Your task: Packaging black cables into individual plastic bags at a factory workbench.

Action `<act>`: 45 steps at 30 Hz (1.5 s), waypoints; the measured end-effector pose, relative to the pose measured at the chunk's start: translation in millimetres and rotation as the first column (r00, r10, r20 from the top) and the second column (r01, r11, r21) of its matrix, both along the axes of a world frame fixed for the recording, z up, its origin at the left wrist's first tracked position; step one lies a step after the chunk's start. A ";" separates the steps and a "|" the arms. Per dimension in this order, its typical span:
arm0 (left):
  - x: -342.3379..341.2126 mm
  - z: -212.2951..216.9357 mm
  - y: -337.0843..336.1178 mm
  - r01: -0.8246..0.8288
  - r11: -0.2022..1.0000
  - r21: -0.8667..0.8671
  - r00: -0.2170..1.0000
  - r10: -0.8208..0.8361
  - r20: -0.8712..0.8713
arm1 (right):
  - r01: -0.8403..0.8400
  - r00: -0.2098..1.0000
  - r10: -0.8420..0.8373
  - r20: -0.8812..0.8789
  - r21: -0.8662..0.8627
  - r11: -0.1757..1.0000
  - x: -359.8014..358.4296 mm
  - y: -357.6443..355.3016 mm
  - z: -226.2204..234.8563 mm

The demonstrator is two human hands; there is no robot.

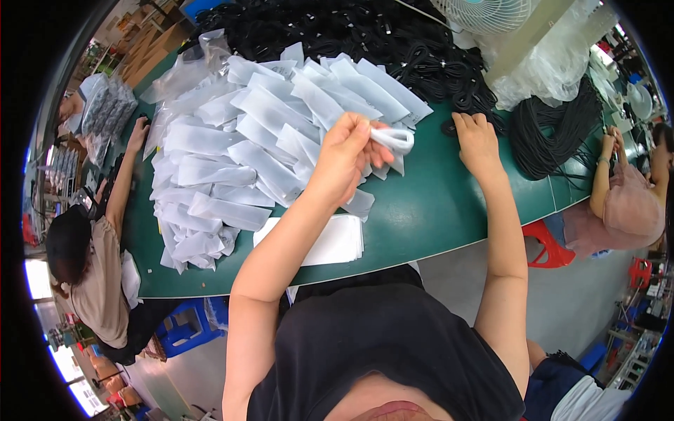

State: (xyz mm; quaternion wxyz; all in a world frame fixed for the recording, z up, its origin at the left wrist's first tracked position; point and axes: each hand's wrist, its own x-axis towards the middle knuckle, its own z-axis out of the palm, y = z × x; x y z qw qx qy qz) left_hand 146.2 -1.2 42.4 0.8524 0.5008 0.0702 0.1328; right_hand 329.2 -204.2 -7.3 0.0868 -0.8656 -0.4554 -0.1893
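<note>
My left hand [345, 156] is raised over the green table [435, 210] and pinches a small white plastic bag [394, 137] whose mouth is held apart. My right hand [476, 139] reaches to the edge of a heap of coiled black cables [421, 63] and touches one coil with its fingers bent. A wide spread of flat white plastic bags [239, 161] lies to the left of my left hand. A neat stack of flat white bags [337, 242] sits at the table's near edge below my left forearm.
A person [91, 266] sits at the left end of the table, one arm stretched onto it. Another person [625, 203] sits at the right beside a bundle of black cable [554, 133]. A white fan [484, 14] and a clear plastic sack [547, 63] stand at the back. A red stool [547, 245] stands by the table.
</note>
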 end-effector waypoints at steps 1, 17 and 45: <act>4.2 -2.8 6.1 -0.049 0.988 0.149 0.999 0.050 -0.005 | 0.021 0.997 -0.016 0.076 -0.061 0.998 5.0 -2.5 -9.2; -135.6 -35.9 -9.7 0.006 0.151 0.989 0.983 0.181 -0.033 | -0.270 0.625 0.462 -0.629 0.382 0.884 -112.0 -6.9 29.7; -138.0 -27.1 -25.7 -0.322 0.698 0.639 0.947 0.229 0.226 | -0.795 0.587 0.797 0.142 0.288 0.534 -177.1 51.5 65.6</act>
